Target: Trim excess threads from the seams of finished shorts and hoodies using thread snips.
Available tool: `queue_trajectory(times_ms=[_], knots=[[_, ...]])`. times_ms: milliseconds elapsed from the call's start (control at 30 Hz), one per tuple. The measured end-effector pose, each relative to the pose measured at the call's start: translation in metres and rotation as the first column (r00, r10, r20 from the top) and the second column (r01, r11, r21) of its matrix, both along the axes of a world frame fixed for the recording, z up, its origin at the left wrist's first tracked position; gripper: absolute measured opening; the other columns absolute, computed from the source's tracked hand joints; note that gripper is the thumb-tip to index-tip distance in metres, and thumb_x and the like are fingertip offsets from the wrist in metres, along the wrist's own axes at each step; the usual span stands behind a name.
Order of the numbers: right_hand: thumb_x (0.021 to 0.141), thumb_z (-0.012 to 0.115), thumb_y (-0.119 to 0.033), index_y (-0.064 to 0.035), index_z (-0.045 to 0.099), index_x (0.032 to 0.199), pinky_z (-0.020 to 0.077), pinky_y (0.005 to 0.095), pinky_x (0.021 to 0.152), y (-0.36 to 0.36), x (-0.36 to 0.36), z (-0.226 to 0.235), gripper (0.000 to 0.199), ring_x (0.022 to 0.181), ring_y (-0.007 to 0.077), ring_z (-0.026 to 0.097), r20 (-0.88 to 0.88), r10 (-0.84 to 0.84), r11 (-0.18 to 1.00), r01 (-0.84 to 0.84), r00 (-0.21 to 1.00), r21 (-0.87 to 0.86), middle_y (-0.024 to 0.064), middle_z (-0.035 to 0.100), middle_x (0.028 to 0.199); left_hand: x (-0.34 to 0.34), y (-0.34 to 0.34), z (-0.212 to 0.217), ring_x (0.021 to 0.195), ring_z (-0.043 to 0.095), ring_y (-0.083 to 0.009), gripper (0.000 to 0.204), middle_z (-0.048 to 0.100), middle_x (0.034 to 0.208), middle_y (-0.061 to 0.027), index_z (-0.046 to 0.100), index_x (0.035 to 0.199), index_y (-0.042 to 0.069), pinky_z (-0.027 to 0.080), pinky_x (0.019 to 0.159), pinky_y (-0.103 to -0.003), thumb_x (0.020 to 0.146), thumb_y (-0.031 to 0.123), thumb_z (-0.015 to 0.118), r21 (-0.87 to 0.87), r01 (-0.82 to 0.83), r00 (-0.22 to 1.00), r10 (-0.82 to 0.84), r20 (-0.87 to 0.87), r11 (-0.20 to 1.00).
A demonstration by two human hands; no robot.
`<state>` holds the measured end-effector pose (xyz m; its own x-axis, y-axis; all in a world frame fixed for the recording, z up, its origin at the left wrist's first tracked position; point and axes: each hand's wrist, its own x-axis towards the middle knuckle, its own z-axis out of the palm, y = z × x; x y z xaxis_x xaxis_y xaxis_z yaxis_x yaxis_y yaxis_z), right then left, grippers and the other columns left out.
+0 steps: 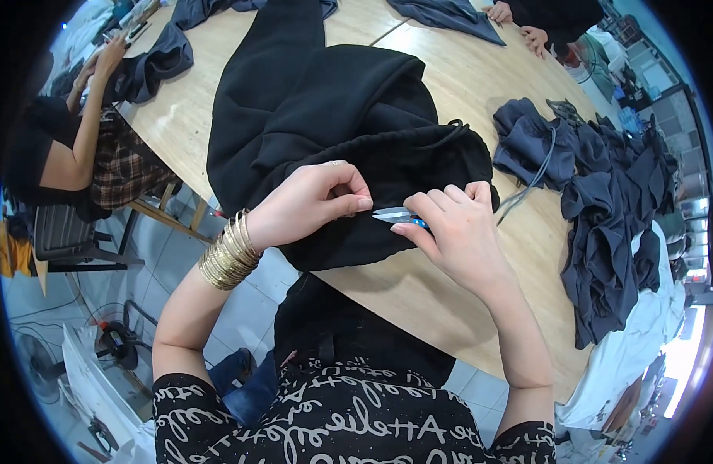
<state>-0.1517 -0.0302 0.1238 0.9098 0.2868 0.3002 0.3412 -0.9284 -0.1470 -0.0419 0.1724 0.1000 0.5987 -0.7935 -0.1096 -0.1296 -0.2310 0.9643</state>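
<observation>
A black garment (310, 100) lies across the table in front of me, its gathered edge opened toward me and a black drawstring loop (449, 131) showing on it. My right hand (465, 232) is closed around small thread snips (391, 213) with blue on the handle. The two blades are slightly apart and point left. Just beyond their tips, my left hand (318, 197) pinches thumb and finger together over the garment. Whatever sits between those fingertips is too small to make out.
Dark grey-blue garments (604, 209) are heaped on the table's right side, with a grey cord (538, 174) trailing off them. A co-worker's hands (519, 27) rest at the far right. Another person (70, 139) sits at the left with dark cloth. A fan (39, 359) stands lower left.
</observation>
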Motion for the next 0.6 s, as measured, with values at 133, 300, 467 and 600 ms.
queue_trajectory(times_ms=[133,300,467,600], knots=[[0.08,0.066,-0.033,-0.0107,0.056,0.082,0.0333,0.035,0.071,0.004,0.003,0.0,0.025,0.067,0.0183,0.052,-0.047,0.007,1.0,-0.007,0.999,0.004,0.0025,0.053,0.068,0.0,-0.001,0.004,0.069,0.058,-0.0085,0.015,0.063,0.076,-0.0043,0.061,0.087,0.0,0.047,0.065,-0.024,0.087,0.015,0.064,0.024,-0.008,0.999,0.007,0.046,1.0],[0.082,0.064,-0.033,-0.0103,0.057,0.08,0.0332,0.0348,0.071,0.007,0.001,0.004,0.024,0.064,0.0181,0.052,-0.09,-0.032,0.999,0.033,0.995,0.01,0.0032,0.054,0.065,-0.001,-0.001,0.003,0.07,0.059,-0.0098,0.015,0.063,0.076,-0.0055,0.062,0.087,0.0,0.047,0.065,-0.025,0.086,0.015,0.064,0.011,-0.013,0.997,0.012,0.071,1.0],[0.083,0.063,-0.032,-0.0104,0.056,0.079,0.0329,0.0345,0.071,0.011,0.003,0.002,0.024,0.064,0.0179,0.052,-0.103,-0.029,1.0,0.029,0.994,0.003,0.0032,0.054,0.064,-0.001,0.001,0.005,0.069,0.052,-0.0043,0.011,0.059,0.077,-0.0004,0.059,0.088,0.001,0.044,0.063,-0.02,0.087,0.01,0.063,0.01,-0.013,0.999,0.012,0.033,1.0],[0.083,0.063,-0.032,-0.0102,0.054,0.079,0.0328,0.0343,0.07,0.012,0.0,0.002,0.024,0.064,0.0182,0.051,-0.039,-0.075,0.997,0.074,0.996,-0.026,0.0034,0.052,0.065,-0.004,0.004,0.011,0.068,0.054,-0.006,0.011,0.059,0.077,-0.0029,0.058,0.087,0.0,0.045,0.061,-0.021,0.086,0.01,0.064,0.031,-0.079,0.953,0.066,0.297,0.996]])
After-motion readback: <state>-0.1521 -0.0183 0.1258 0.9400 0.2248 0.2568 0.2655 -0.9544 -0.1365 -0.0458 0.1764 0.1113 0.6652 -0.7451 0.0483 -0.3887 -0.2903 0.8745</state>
